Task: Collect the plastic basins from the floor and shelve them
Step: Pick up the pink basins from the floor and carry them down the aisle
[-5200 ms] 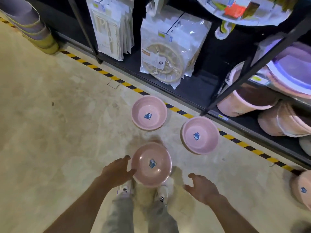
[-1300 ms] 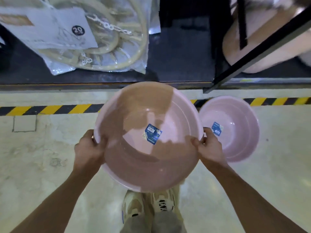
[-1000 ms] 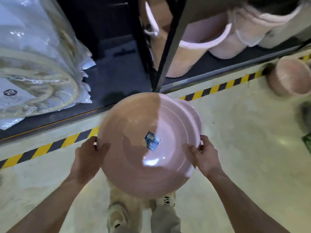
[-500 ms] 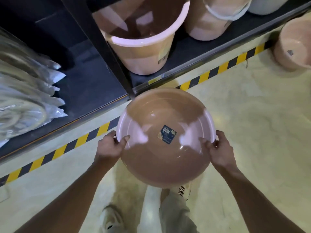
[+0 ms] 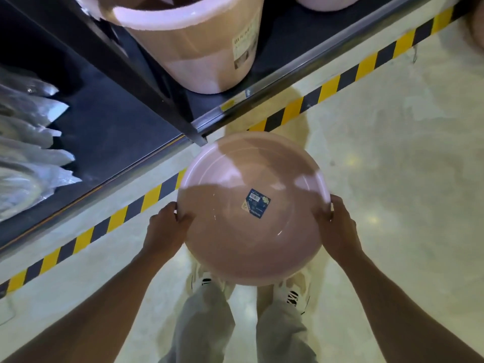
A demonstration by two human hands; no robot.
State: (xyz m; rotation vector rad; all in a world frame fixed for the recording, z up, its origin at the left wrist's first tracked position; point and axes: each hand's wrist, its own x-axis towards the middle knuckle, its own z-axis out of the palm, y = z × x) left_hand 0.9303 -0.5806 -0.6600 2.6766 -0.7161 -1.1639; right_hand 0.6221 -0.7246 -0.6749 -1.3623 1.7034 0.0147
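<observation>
I hold a pink plastic basin (image 5: 235, 231) level in front of me, above my feet, with a blue label stuck inside it. It looks like a nested stack, but I cannot tell how many basins are in it. My left hand (image 5: 167, 226) grips its left rim and my right hand (image 5: 337, 229) grips its right rim. The black bottom shelf (image 5: 110, 132) lies just beyond the basin, its corner post close to the far rim. Another pink basin (image 5: 475, 30) shows partly at the top right edge, on the floor.
A large pink bucket (image 5: 199, 45) stands on the bottom shelf straight ahead. Plastic-wrapped goods (image 5: 28, 153) fill the shelf at left. Yellow-and-black hazard tape (image 5: 327, 90) runs along the floor by the shelf edge. Pale concrete floor spreads to the right.
With the basin in both hands, I have turned right along the shelf. The pink bucket has come closer and the basin on the floor has slid to the frame's right edge.
</observation>
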